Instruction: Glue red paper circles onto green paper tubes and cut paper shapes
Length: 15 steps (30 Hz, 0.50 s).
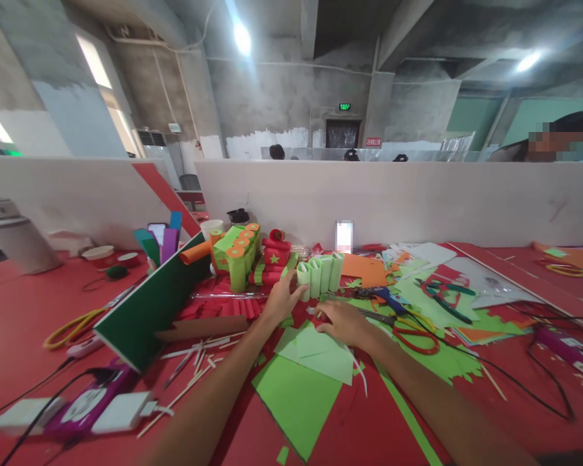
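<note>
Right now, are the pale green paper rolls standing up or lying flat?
Upright: the pale green paper rolls stand side by side beside the left hand.

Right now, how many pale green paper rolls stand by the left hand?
4 pale green paper rolls, upright side by side behind the left hand: the leftmost at its fingertips, the rightmost nearest the orange paper. Others may hide behind them.

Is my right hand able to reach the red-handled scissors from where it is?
Probably yes. The right hand sits just left of the red-handled scissors, which lie uncovered on green paper scraps, with nothing standing between them.
</note>
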Each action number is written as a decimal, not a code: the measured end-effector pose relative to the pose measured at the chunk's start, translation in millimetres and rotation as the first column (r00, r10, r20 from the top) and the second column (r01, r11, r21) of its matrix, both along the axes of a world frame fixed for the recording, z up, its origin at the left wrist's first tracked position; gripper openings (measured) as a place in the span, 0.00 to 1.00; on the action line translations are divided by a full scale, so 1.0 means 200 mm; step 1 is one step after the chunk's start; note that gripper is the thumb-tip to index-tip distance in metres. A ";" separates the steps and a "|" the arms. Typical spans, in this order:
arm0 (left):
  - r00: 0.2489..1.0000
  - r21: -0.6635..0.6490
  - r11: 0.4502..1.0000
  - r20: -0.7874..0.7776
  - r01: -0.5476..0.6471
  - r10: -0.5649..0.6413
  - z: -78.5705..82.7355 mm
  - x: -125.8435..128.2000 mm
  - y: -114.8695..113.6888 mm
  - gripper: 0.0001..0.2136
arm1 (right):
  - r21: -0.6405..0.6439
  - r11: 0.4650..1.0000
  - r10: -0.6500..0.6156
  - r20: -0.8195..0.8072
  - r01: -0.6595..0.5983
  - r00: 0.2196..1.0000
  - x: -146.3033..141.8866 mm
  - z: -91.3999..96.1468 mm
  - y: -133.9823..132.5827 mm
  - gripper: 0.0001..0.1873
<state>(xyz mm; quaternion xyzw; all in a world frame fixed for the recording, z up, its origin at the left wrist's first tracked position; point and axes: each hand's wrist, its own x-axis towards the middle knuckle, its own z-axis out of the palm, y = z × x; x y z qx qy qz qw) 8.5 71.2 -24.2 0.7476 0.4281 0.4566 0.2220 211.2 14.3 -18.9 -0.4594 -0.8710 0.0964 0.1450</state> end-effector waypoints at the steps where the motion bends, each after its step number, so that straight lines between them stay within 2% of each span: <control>1: 1.000 -0.003 1.000 0.003 -0.001 0.001 0.00 0.00 0.00 0.15 | -0.014 1.000 -0.005 -0.030 0.004 1.000 0.00 0.00 0.01 0.15; 5: 1.000 -0.007 1.000 0.008 0.014 -0.014 0.01 0.00 0.00 0.16 | -0.081 0.997 -0.013 -0.153 0.001 0.988 0.01 0.02 0.01 0.10; 10: 1.000 0.024 1.000 -0.023 0.007 -0.006 0.01 0.00 -0.01 0.16 | -0.200 0.974 0.028 -0.374 -0.110 0.927 0.06 0.14 -0.03 0.09; 12: 0.999 0.038 0.999 -0.038 0.004 -0.003 0.02 0.00 -0.01 0.16 | -0.205 0.969 0.036 -0.443 -0.140 0.896 0.09 0.19 -0.03 0.08; 15: 0.999 0.049 0.999 -0.049 0.010 -0.007 0.03 0.00 -0.02 0.16 | -0.191 0.976 0.004 -0.480 -0.109 0.877 0.15 0.22 -0.01 0.08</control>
